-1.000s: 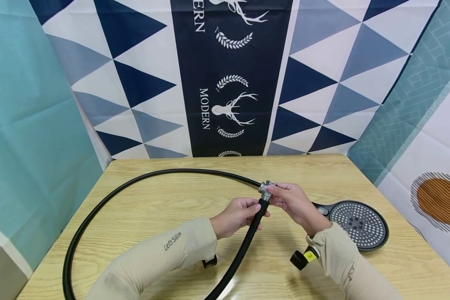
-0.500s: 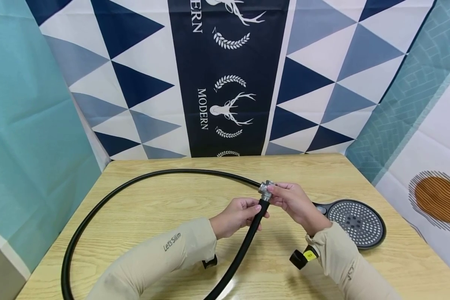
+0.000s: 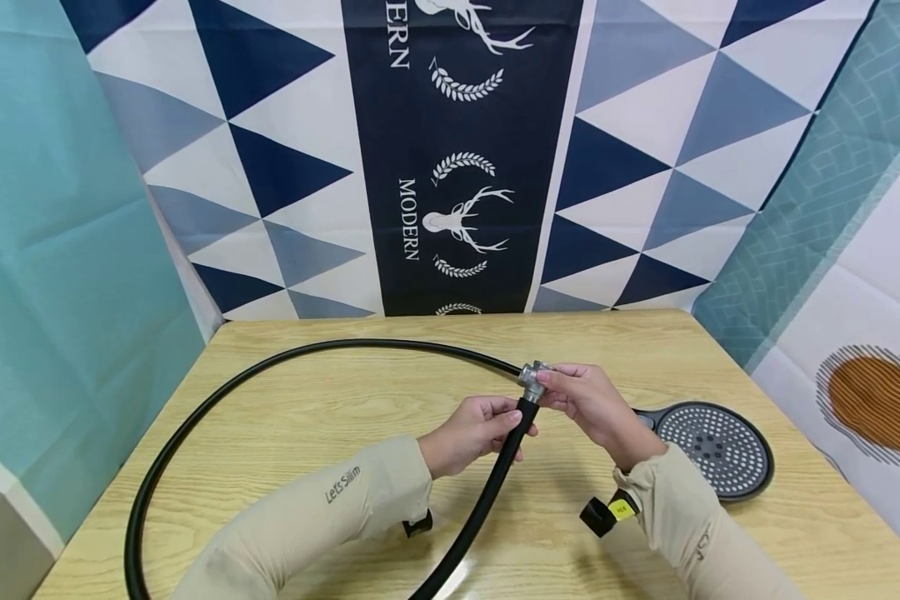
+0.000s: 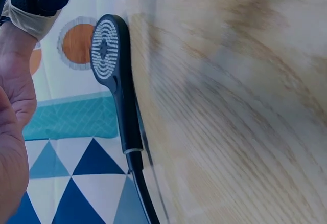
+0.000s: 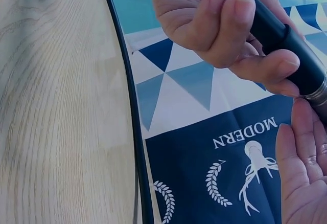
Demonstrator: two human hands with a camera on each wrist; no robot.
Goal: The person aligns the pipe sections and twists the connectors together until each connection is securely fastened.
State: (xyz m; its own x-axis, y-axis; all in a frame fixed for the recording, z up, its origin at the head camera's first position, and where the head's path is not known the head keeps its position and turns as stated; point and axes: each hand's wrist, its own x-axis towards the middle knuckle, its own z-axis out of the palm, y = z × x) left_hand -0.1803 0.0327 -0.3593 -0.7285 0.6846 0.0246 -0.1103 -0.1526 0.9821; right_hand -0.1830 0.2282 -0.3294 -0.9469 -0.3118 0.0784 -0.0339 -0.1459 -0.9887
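In the head view, my left hand (image 3: 468, 437) grips the thick end of a black shower hose (image 3: 491, 492) just below a silver metal fitting (image 3: 531, 385). The thumb and fingertips of my right hand (image 3: 588, 408) pinch that fitting from the right, so part of it is covered. Seen from the right wrist, the left fingers curl round the hose's black sleeve (image 5: 286, 42), and the right hand's fingers (image 5: 304, 152) meet the metal collar (image 5: 319, 93). A round grey-and-black shower head (image 3: 712, 450) lies to the right, its handle partly behind my right forearm.
The hose's long loop (image 3: 345, 342) arcs across the back and left of the wooden table (image 3: 307, 400). In the left wrist view, the hose (image 4: 145, 198) joins the shower head's handle (image 4: 127, 121). Patterned cloth (image 3: 457, 167) hangs behind the table; black wrist straps (image 3: 598, 518) hang under my sleeves.
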